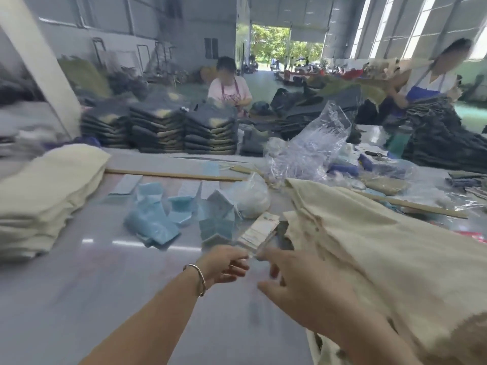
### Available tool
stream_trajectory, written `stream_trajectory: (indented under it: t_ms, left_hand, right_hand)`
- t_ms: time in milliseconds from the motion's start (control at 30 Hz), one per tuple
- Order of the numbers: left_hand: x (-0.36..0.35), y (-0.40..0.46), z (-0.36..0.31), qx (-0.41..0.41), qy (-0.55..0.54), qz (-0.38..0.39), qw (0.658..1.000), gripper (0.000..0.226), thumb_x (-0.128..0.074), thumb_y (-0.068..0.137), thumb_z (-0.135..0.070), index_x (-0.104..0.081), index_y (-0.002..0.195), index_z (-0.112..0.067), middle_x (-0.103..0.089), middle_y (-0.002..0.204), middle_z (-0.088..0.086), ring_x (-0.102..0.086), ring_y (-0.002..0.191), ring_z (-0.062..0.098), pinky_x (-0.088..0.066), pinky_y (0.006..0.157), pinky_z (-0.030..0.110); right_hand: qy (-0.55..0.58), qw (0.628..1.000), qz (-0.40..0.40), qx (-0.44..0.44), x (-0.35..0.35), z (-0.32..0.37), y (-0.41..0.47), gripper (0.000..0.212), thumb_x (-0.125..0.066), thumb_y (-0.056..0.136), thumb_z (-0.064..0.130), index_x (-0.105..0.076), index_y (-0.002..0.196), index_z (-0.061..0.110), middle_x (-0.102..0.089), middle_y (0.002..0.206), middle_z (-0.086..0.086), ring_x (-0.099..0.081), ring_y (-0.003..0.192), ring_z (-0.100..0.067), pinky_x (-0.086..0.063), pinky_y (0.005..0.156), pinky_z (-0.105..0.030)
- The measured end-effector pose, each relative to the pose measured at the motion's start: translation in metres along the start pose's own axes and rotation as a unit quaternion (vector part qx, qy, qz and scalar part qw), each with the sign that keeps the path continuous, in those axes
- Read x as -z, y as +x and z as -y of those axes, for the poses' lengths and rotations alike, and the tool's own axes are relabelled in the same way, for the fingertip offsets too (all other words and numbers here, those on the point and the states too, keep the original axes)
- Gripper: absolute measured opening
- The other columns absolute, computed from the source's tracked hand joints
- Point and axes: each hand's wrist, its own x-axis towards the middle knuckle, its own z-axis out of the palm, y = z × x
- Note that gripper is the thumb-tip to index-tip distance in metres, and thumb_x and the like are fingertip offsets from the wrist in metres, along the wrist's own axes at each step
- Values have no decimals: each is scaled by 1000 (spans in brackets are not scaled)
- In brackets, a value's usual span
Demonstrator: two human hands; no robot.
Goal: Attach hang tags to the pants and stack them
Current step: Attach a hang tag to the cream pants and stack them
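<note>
- The left hand (226, 264), with a thin silver bangle (196, 279) on its wrist, reaches forward over the glossy grey table (79, 285); its fingers are curled and its fingertips seem to pinch the near end of a small stack of white paper hang tags (259, 230), though blur makes the exact grip hard to read
- The right hand (297, 288) is just beside it, fingers spread apart and loosely bent; whether it touches the tags I cannot tell
- The hang tags lie tilted, near the edge of a heap of cream fabric pants (382, 246) piled on the right side of the table
- A neat stack of folded cream pants (44, 196) sits on the left of the table, well apart from the hands
- Between the two piles lie light blue folded paper packets (155, 219) and a white plastic bag (250, 196)
- A long wooden stick (171, 175) lies across the table behind them, next to crumpled clear plastic wrap (311, 151)
- Further back stand stacks of dark folded jeans (158, 127); two people in aprons work behind
</note>
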Motion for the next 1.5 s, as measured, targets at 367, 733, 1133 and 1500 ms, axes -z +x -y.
stream_trajectory:
  t_ms: [367, 733, 1133, 1500]
  left_hand:
    - [416, -39, 89, -34, 227, -355, 906, 16, -62, 88, -12, -68, 103, -10, -69, 92, 7, -65, 87, 26, -51, 76, 30]
    - [638, 23, 59, 19, 568, -286, 771, 67, -63, 84, -54, -44, 144, -31, -30, 157, -3, -30, 142, 19, -23, 114, 41]
    - [571, -25, -7, -356, 485, -457, 656, 41, -49, 90, -35, -66, 91, 2, -65, 64, 26, -61, 55, 46, -47, 47, 38]
    - [353, -83, 74, -229, 276, -180, 916, 21, -55, 87, -27, -61, 97, -9, -71, 84, 11, -66, 78, 31, -50, 71, 46]
  right_hand:
    - [163, 961, 217, 56, -225, 221, 188, 34, -62, 85, 47, -60, 118, 39, -53, 75, 31, -55, 81, 8, -41, 81, -7]
    - [197, 962, 187, -34, -265, 281, 279, 23, -61, 85, 41, -64, 108, 41, -58, 75, 26, -51, 64, 16, -40, 73, -3]
    - [478, 866, 127, -75, -258, 306, 304, 58, -74, 83, 31, -47, 133, 22, -69, 98, 2, -68, 82, -11, -53, 76, -29]
    - [682, 701, 82, -189, -230, 308, 291, 41, -70, 56, 23, -66, 94, 7, -61, 80, -11, -62, 74, -25, -47, 68, -35]
